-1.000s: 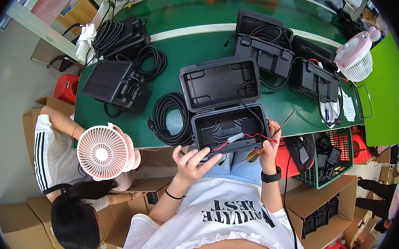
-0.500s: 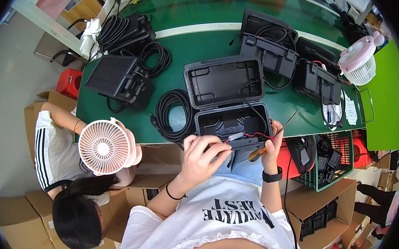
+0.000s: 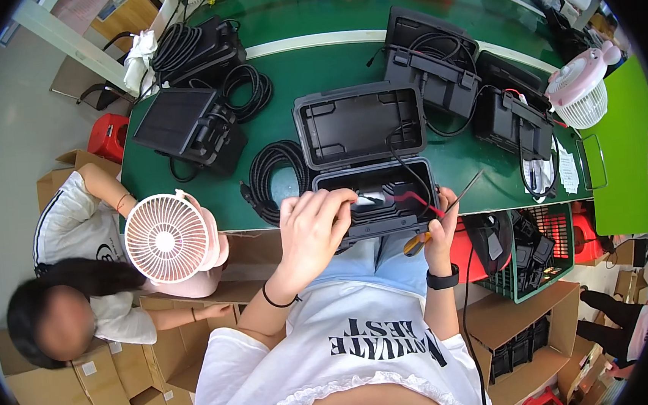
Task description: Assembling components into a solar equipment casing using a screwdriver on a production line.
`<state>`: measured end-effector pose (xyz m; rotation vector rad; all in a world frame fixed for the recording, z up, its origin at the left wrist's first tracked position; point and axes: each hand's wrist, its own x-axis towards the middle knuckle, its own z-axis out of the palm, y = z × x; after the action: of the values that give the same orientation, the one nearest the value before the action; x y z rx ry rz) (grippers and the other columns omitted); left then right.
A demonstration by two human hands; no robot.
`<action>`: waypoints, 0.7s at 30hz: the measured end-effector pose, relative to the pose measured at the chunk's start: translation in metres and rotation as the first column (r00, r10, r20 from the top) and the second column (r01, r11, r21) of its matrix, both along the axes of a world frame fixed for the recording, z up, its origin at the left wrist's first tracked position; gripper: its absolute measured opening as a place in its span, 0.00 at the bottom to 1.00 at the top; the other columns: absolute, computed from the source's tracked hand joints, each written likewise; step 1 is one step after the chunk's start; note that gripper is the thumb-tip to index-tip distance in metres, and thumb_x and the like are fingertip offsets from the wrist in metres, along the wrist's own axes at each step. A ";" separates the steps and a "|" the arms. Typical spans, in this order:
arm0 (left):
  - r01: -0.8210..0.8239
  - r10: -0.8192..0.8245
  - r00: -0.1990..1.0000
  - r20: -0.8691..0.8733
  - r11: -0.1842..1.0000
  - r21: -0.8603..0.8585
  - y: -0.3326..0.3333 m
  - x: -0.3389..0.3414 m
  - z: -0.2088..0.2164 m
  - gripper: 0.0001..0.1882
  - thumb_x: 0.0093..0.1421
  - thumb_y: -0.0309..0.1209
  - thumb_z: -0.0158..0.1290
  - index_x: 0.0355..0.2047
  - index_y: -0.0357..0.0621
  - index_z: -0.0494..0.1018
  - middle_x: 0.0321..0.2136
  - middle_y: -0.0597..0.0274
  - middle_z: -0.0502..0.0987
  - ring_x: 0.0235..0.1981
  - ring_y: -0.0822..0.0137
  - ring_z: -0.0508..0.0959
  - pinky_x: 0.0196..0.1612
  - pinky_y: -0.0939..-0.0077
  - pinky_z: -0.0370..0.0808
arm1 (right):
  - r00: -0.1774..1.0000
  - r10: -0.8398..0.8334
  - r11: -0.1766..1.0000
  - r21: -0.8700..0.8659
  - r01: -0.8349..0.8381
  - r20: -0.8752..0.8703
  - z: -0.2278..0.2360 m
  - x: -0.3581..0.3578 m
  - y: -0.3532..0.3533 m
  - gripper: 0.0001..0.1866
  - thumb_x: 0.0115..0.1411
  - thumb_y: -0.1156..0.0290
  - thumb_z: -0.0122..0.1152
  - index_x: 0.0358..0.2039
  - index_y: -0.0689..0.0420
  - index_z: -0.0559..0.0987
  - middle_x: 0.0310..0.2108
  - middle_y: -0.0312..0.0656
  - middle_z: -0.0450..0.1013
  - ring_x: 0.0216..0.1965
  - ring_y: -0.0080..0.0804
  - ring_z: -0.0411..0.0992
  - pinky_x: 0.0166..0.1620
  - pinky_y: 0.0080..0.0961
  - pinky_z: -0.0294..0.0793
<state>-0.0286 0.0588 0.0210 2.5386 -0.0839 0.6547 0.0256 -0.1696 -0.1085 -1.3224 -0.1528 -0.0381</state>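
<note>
wiring inside the open black case [image 3: 373, 170] at the near edge of the green table [image 3: 313, 59] looks mid-way: left hand [image 3: 312, 230] curls over the front wall, right hand [image 3: 440, 227] grips a screwdriver [image 3: 447, 216], red wires loose, lid up.

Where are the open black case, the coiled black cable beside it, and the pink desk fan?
Open black case [image 3: 360, 126]: head view, inside of the raised lid.
Coiled black cable [image 3: 272, 168]: head view, coil's left loop.
Pink desk fan [image 3: 165, 238]: head view, front grille.
</note>
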 end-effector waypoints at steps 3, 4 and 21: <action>0.038 -0.037 0.999 -0.007 0.993 0.109 0.002 0.000 -0.003 0.08 0.51 0.27 0.59 0.33 0.51 0.76 0.28 0.69 0.72 0.31 0.67 0.73 0.37 0.72 0.62 | 1.000 0.001 1.000 0.008 -0.001 -0.004 0.001 0.000 0.000 0.49 0.48 0.44 0.67 0.62 0.56 0.57 0.52 0.40 0.64 0.23 0.15 0.65 0.20 0.10 0.60; 0.031 -0.031 1.000 -0.002 0.995 0.092 0.000 0.001 0.005 0.09 0.49 0.23 0.60 0.31 0.50 0.77 0.28 0.66 0.71 0.30 0.64 0.74 0.34 0.67 0.67 | 1.000 0.002 1.000 0.007 -0.002 -0.004 0.001 0.000 -0.001 0.49 0.48 0.44 0.67 0.62 0.56 0.57 0.52 0.40 0.64 0.23 0.15 0.65 0.20 0.10 0.60; 0.269 -0.121 0.934 -0.336 0.858 0.438 -0.054 0.011 -0.006 0.42 0.53 0.48 0.59 0.67 0.72 0.55 0.38 0.53 0.75 0.20 0.63 0.80 0.22 0.74 0.78 | 0.999 0.044 0.998 -0.034 -0.044 0.000 0.008 -0.002 -0.005 0.47 0.50 0.46 0.66 0.62 0.59 0.58 0.56 0.41 0.61 0.30 0.18 0.67 0.26 0.12 0.66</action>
<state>-0.0175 0.0047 0.0146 3.0176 -0.4467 0.1700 0.0240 -0.1747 -0.1002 -1.3521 -0.1843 0.0014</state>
